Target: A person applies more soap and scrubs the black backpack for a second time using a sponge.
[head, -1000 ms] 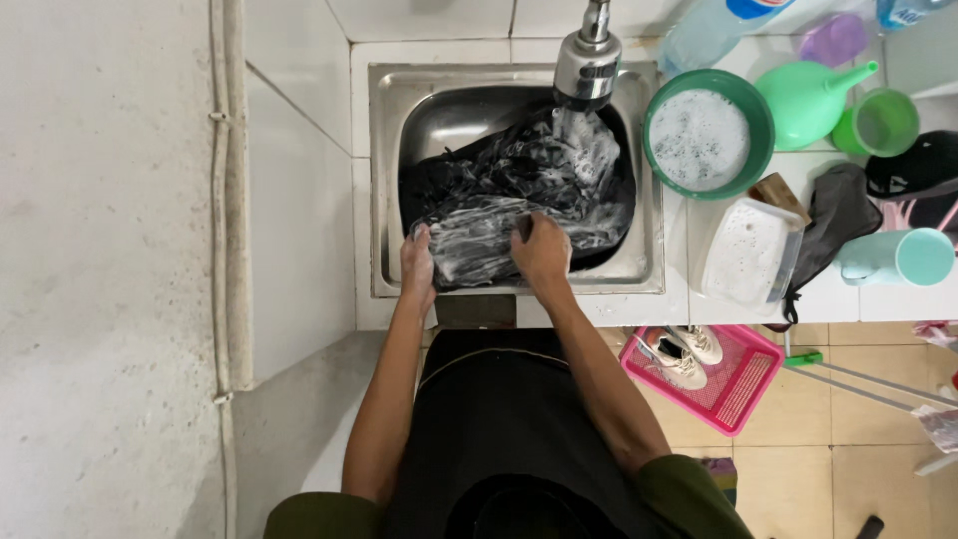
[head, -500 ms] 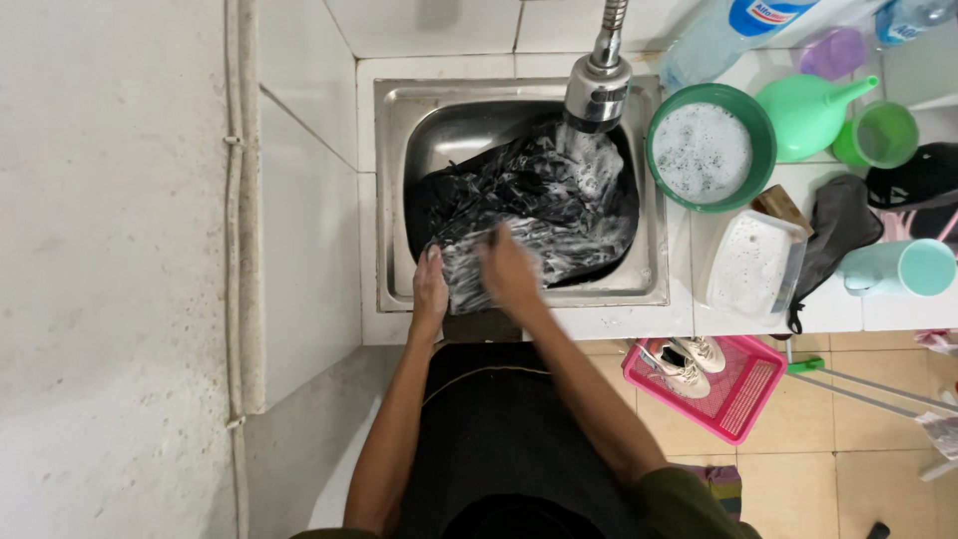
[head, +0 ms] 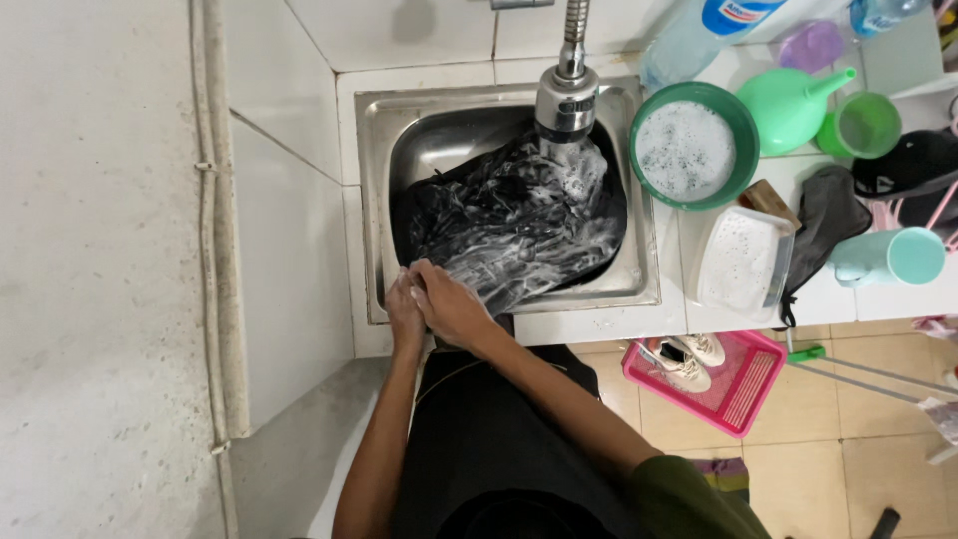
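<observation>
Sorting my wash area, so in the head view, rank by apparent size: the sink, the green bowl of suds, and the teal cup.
1. sink
2. green bowl
3. teal cup

white tiled counter point(head: 619, 324) | steel sink point(head: 639, 289) | green basin point(head: 742, 120) | white tub point(head: 738, 262) | teal cup point(head: 888, 257)

Black garment point(head: 509, 225): wet, soapy, crumpled, filling steel sink point(head: 639, 289) under faucet, near-left corner bunched.
</observation>
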